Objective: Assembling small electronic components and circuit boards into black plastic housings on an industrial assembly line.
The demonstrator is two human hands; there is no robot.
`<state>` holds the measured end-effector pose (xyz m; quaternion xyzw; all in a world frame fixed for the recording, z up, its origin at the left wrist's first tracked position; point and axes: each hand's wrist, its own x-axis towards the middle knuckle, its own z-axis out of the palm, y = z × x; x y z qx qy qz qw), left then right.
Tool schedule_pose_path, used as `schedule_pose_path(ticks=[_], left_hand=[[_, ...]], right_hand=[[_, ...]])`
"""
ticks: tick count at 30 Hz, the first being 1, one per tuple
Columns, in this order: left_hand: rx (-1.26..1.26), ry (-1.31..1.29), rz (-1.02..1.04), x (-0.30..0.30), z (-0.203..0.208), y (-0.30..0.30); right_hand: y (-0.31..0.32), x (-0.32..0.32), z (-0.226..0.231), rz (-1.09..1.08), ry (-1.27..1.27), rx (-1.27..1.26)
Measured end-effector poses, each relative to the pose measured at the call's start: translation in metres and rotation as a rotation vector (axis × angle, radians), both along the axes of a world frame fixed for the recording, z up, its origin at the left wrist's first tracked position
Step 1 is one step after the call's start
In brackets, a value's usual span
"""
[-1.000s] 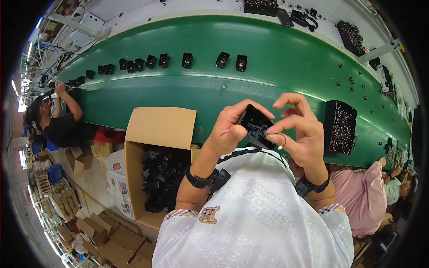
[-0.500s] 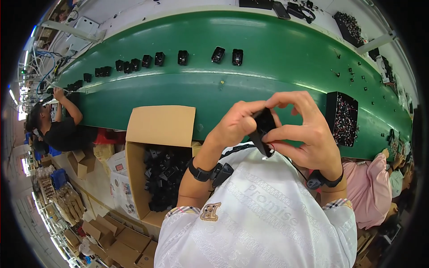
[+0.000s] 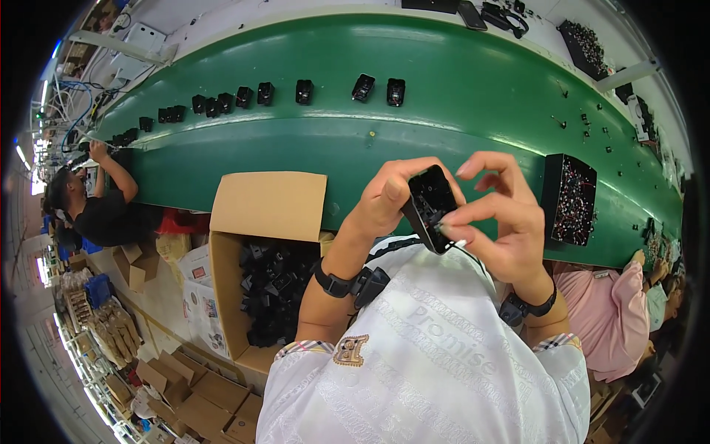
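A black, open-topped plastic housing (image 3: 432,191) is gripped at its side by my left hand (image 3: 386,198), tilted with its hollow inside facing up. My right hand (image 3: 509,231) has thumb and index finger pinched at the lower end of the housing's inside. Its other fingers are curled and raised. A small white connector end (image 3: 460,243) shows by the thumb. The small part between the fingertips is mostly hidden. Both hands are above the near edge of the green work surface (image 3: 347,159).
To my left stands an open cardboard box (image 3: 270,203) full of black housings (image 3: 275,292). A black tray (image 3: 552,194) of small wired parts lies at right. Several black housings (image 3: 396,92) form a row across the surface. People work at far left (image 3: 100,211) and right (image 3: 603,311).
The housing has turned so its open inside faces up more. My right hand's upper fingers have come off its top edge, while thumb and index finger stay at its lower end.
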<state>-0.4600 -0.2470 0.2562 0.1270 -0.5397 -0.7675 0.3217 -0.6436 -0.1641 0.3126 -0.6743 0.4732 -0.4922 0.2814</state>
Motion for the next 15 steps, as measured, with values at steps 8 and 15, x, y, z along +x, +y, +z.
schedule_pose_path(ticks=[8,15], left_hand=[[0.045,0.007,-0.007,-0.008,-0.004,-0.003],[0.094,0.010,0.104,-0.008,0.001,-0.002]], right_hand=[[0.000,0.006,-0.019,0.068,-0.343,0.169],[0.000,-0.008,0.008,0.142,0.277,0.015]])
